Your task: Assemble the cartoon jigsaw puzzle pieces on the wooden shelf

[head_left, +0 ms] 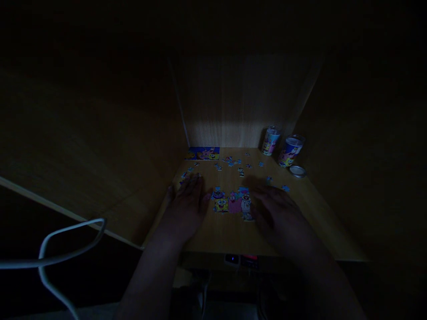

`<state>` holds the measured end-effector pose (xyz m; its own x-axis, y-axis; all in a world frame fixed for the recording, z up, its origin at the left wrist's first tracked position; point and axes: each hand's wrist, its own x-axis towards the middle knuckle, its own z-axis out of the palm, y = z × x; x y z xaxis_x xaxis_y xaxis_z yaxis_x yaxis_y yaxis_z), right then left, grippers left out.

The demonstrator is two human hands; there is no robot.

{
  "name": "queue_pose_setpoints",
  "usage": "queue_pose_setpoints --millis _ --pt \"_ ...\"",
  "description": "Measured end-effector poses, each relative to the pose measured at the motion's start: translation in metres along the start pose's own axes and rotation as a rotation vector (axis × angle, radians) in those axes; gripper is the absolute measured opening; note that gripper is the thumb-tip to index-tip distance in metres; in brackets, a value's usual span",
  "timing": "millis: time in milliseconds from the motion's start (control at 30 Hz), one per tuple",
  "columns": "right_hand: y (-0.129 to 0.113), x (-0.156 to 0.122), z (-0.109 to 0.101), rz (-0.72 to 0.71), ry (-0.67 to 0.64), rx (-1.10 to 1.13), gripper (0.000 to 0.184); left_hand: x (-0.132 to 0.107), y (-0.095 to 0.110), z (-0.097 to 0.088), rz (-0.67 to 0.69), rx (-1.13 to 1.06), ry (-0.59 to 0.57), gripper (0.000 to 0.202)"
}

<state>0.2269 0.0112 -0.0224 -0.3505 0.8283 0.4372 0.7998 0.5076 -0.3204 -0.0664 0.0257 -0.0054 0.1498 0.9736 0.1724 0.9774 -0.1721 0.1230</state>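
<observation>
A partly joined jigsaw puzzle (235, 203) lies on the wooden desk (230, 235), showing a yellow square cartoon figure, a pink one and a pale one. To its left, my left hand (188, 206) rests palm down with the fingers spread, its thumb near the puzzle's left edge. Some loose pieces lie beside and partly under those fingertips. My right hand (278, 206) is at the puzzle's right edge, fingers reaching left and thumb apart from them. No piece shows in it, though the dim light hides its underside.
Several loose puzzle pieces (230, 162) are scattered behind the puzzle. A printed picture strip (203, 153) lies at the back left. Two cartoon-printed cans (269, 141) (291, 152) stand back right, with a round lid (298, 171) beside them. Wooden panels enclose the desk; a white cable (71, 226) loops at left.
</observation>
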Motion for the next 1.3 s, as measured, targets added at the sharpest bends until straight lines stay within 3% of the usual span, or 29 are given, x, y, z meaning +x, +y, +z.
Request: queue_pose_setpoints --millis 233,467,700,900,1300 --pt "-0.004 0.001 -0.006 -0.147 -0.098 0.125 0.038 0.002 0.002 -0.003 0.067 -0.14 0.157 0.037" --pt "-0.002 0.004 -0.005 -0.058 -0.01 0.114 0.022 0.002 -0.006 -0.007 0.148 -0.324 0.201 0.016" --pt "-0.002 0.003 -0.004 -0.08 0.024 0.153 0.019 0.004 -0.01 0.003 0.143 -0.259 0.225 0.017" --pt "-0.003 0.002 -0.005 -0.096 0.002 0.177 0.019 0.004 -0.009 0.0 0.142 -0.305 0.216 0.007" --pt "-0.007 0.003 -0.009 -0.119 -0.043 0.19 0.016 0.002 -0.003 -0.001 0.175 -0.315 0.213 0.012"
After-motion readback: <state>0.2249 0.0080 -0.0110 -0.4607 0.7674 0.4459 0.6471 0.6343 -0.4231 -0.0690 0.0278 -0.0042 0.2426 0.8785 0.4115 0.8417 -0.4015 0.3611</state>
